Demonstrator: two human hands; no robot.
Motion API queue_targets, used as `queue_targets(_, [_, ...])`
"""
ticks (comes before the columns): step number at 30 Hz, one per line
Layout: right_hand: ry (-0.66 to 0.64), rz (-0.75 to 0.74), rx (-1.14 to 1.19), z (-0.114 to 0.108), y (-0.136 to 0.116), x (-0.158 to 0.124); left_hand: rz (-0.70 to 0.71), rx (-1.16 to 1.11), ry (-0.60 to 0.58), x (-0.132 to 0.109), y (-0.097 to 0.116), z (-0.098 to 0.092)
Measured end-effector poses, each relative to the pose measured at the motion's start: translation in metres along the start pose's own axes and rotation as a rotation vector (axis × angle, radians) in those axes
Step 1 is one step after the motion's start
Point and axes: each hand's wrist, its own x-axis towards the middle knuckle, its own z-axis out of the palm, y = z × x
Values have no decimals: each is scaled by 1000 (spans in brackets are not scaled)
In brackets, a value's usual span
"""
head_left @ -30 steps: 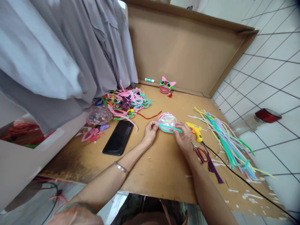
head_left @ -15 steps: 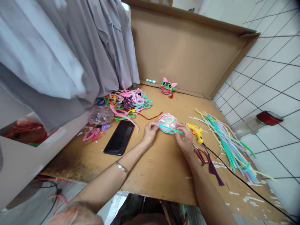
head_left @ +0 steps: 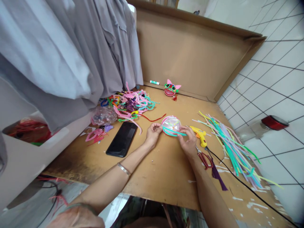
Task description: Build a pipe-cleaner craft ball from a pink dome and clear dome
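Both my hands hold a clear plastic ball (head_left: pixel 171 124) edged with pink pipe cleaner, resting on the brown cardboard sheet (head_left: pixel 163 164). My left hand (head_left: pixel 153 133) pinches its left side, fingers closed. My right hand (head_left: pixel 188 141) grips its right side and presses a teal pipe cleaner (head_left: pixel 174 133) along the front of the ball. A silver bangle (head_left: pixel 123 168) sits on my left forearm.
A yellow glue gun (head_left: pixel 199 134) with a black cord, red scissors (head_left: pixel 204 158) and a purple tassel lie by my right hand. Straight pipe cleaners (head_left: pixel 231 148) lie at the right, a tangled pile (head_left: pixel 129 104) and a black phone (head_left: pixel 122 138) at the left. A finished pink-eared figure (head_left: pixel 171 88) stands at the back.
The view has drifted slightly; both hands stay on the ball with only small finger movements along the teal pipe cleaner.
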Motion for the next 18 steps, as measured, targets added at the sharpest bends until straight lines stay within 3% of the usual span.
queue_targets(18, [-44, 190, 225, -6, 5, 6, -57, -39, 28, 1, 5, -1])
